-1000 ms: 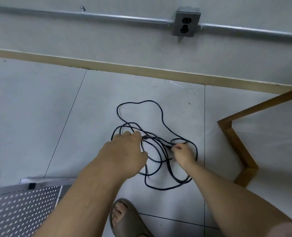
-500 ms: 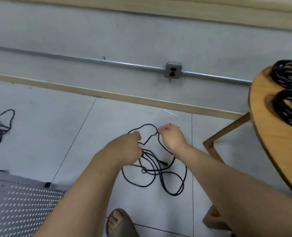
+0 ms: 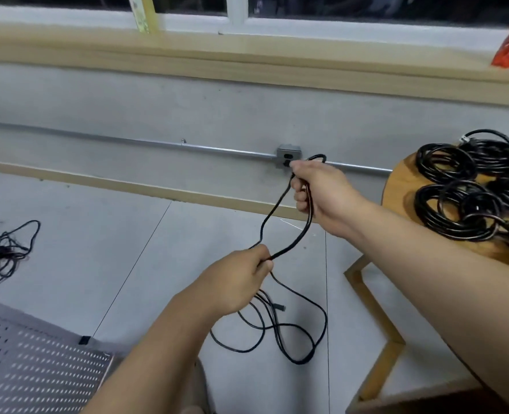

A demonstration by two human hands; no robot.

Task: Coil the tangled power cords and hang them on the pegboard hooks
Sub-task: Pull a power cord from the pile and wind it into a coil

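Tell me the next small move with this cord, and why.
Probably slide the left hand down the cord, then lift another loop up to the right hand. The right hand holds one loop raised, the left hand grips the cord just below it, and the rest lies in loose tangled loops on the floor, not yet coiled.

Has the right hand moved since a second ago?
Yes. The right hand was down at the floor pile, well below the wall outlet; now, gripping the cord, it is raised level with that outlet.
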